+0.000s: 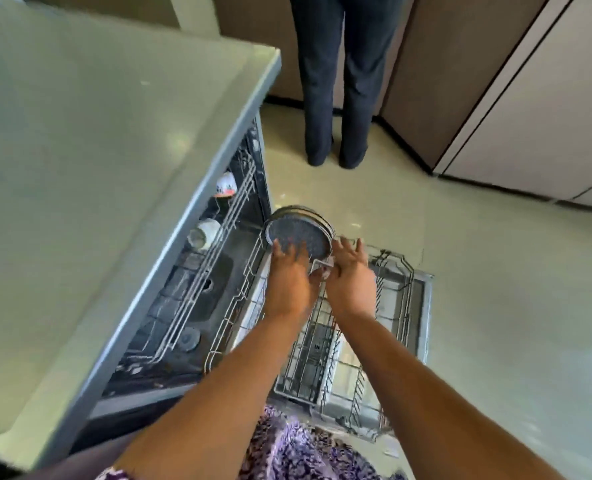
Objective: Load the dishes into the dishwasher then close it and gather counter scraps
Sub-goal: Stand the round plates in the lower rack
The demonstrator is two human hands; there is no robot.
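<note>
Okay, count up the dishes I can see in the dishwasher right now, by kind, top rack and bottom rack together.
Cups on the top rack: 2, one white and one white with red print.
Round pans standing on edge at the far end of the bottom rack: 1, the dark pan, with both hands on it.
Total: 3.

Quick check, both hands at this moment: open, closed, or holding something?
Left hand: open, straight fingers pressed against the round sieve.
Right hand: open, fingers spread beside the sieve's rim; contact cannot be told.
</note>
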